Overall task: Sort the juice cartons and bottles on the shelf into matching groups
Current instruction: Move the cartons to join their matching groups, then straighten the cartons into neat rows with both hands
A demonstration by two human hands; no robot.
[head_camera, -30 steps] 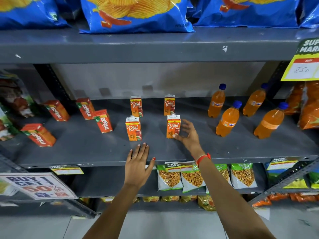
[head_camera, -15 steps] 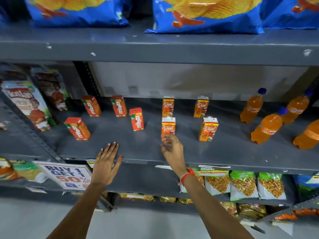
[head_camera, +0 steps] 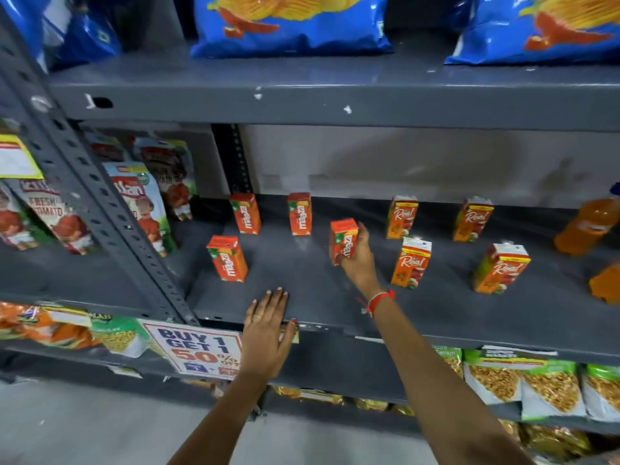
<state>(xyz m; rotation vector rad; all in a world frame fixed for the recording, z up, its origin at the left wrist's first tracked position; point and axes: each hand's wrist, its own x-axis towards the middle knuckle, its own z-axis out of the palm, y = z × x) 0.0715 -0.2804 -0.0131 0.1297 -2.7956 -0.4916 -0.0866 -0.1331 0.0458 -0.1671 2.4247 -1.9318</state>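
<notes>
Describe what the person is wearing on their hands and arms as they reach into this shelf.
Both forearms are bare, with no sleeves in view. The right hand has a red thread band tied round its wrist, with loose ends hanging off. The left hand wears a thin ring on one finger. The nails are painted: the left thumbnail looks red, the other nails a paler shade.

Shelf [head_camera: 302, 307]: dark grey metal. Left cartons [head_camera: 228, 260]: red-orange, green patch at top corner, white lettering. Right cartons [head_camera: 412, 261]: orange with white tops, red fruit picture, white script. Bottles [head_camera: 583, 226]: orange drink. Chip bags [head_camera: 288, 25] above: blue with yellow ridged chips. Wrist thread [head_camera: 380, 301]: red. Sale sign [head_camera: 194, 347]: white, navy and red print.
</notes>
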